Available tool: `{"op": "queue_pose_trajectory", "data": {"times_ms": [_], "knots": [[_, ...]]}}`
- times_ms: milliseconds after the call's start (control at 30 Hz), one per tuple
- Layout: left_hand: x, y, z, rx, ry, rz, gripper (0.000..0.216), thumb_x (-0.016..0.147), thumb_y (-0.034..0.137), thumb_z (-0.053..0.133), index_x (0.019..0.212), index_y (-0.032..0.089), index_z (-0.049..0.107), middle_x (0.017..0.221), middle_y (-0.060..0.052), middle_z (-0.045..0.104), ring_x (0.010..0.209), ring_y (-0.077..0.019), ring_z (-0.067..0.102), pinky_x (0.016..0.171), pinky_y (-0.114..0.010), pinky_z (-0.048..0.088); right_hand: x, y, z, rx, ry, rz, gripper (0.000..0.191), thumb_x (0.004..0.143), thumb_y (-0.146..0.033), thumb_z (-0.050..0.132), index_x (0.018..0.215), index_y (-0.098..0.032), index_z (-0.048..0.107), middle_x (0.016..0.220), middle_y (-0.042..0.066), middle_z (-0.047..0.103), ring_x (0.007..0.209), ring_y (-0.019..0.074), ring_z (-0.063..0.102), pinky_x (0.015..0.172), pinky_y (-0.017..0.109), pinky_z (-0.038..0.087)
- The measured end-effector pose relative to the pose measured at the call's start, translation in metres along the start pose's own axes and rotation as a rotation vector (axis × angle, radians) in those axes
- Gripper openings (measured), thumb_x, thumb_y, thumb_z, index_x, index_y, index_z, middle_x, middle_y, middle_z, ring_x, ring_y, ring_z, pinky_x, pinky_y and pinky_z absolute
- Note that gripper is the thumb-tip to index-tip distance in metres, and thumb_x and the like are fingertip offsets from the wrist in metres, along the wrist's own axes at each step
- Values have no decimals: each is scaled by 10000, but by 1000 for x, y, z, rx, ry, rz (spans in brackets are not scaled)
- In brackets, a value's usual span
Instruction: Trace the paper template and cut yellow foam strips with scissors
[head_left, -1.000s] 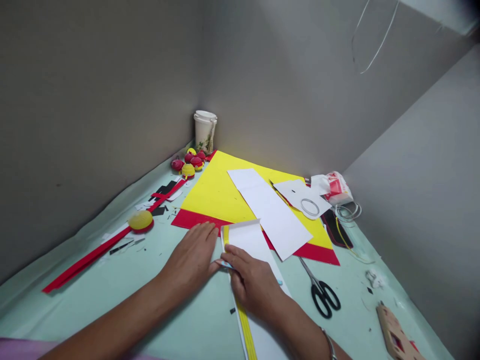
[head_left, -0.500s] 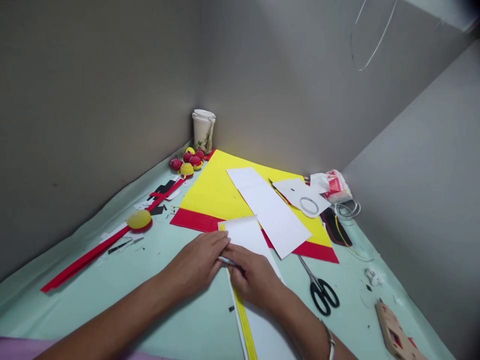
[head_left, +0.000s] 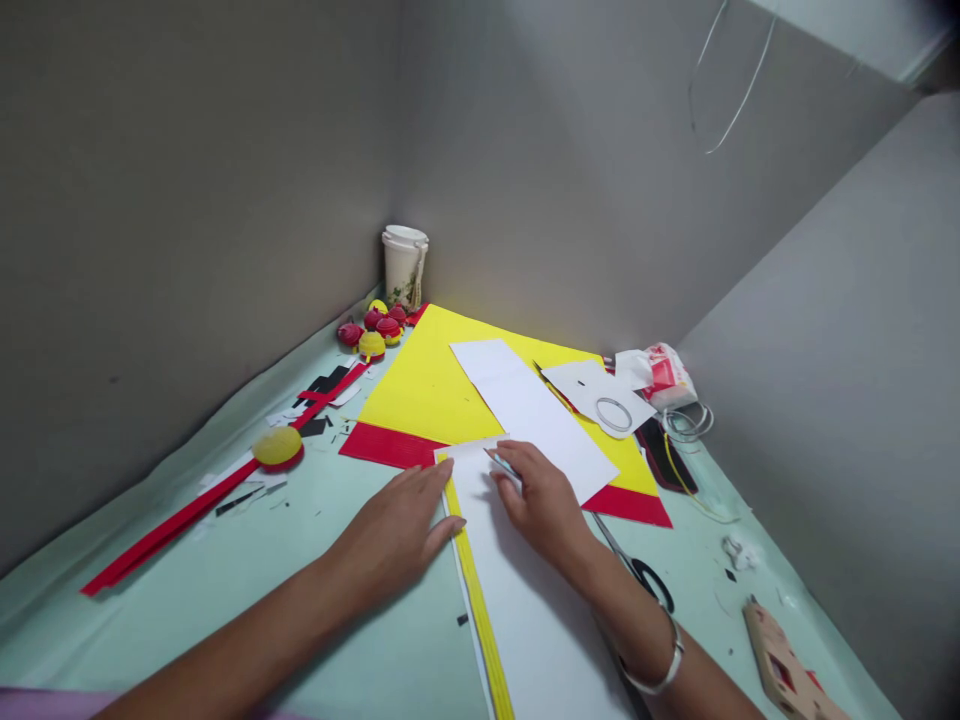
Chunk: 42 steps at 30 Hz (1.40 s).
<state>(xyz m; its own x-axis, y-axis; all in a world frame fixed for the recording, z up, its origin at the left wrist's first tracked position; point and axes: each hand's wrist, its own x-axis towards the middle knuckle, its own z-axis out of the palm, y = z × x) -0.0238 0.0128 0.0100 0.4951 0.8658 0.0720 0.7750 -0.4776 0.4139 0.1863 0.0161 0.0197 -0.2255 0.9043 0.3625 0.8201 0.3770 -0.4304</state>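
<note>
My left hand [head_left: 397,530] lies flat with fingers stretched and thumb apart, pressing along a long yellow strip [head_left: 480,612]. The strip runs lengthwise near the left edge of a white sheet of paper [head_left: 536,600] in front of me. Over that sheet, my right hand [head_left: 544,495] is closed around a pencil [head_left: 504,463], whose tip points up and left, close to the sheet's far end. A second white sheet [head_left: 532,405] lies beyond, on yellow card [head_left: 409,385] with a red border. Black-handled scissors [head_left: 651,580] are partly covered by my right forearm.
To the left lies a red strip [head_left: 176,525] with a yellow-and-red dome [head_left: 277,448] on it, near black and white scraps. Small red and yellow balls [head_left: 371,345] and a white cup [head_left: 405,265] stand in the corner. A tan tool [head_left: 784,660] and tissue pack [head_left: 666,375] are right.
My right hand has moved right and slightly up with the pencil, away from my left hand. My left hand has stayed near the strip's far end, its thumb now spread.
</note>
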Motion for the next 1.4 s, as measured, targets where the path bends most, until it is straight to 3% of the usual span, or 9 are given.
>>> {"op": "queue_pose_trajectory", "data": {"times_ms": [133,233,333,667,900,1133,1400], "knots": [[-2,2,1,28,12,13,569,902,409,483,1369,88,452,1382,-189,524,1290,-329,470,1059,-510,393,28,9,2,-160,-119,25,324,897,-180,513,1211,-227,576,1290,63,589,1107,201,591,880,308,499],[-3,4,3,56,10,26,570,897,371,503,1378,74,436,1402,-196,500,1304,-323,454,1082,-504,368,40,13,11,-202,-161,40,194,916,-195,499,1061,-218,626,1121,60,649,957,195,632,766,283,491],[1,3,4,63,6,41,573,900,350,500,1393,72,413,1422,-197,476,1320,-315,436,1094,-496,353,50,14,15,-249,-186,60,170,947,-212,453,996,-201,615,1012,63,643,886,189,624,710,270,456],[33,-2,-9,168,13,68,483,903,313,493,1308,51,491,1380,-223,511,1309,-339,440,1104,-490,317,98,20,26,-299,-214,31,164,964,-241,446,1016,-212,599,1042,55,621,873,183,615,674,256,415],[35,-11,-11,104,62,70,429,896,311,511,1267,97,512,1335,-196,555,1277,-324,473,1055,-487,392,76,12,32,-281,-135,80,224,969,-242,416,1138,-225,561,1187,73,562,845,189,622,635,274,424],[34,-24,-1,36,130,65,446,881,300,521,1294,137,470,1361,-173,537,1291,-302,460,1058,-490,395,32,-19,26,-156,-196,37,195,872,-192,532,1030,-248,631,978,15,625,831,168,634,684,243,462],[28,-28,2,14,108,23,521,833,235,531,1340,154,444,1435,-154,473,1335,-276,422,1078,-460,389,10,-21,33,-103,-217,-60,348,842,-138,502,1149,-266,604,1145,54,593,810,173,644,631,256,486]]}}
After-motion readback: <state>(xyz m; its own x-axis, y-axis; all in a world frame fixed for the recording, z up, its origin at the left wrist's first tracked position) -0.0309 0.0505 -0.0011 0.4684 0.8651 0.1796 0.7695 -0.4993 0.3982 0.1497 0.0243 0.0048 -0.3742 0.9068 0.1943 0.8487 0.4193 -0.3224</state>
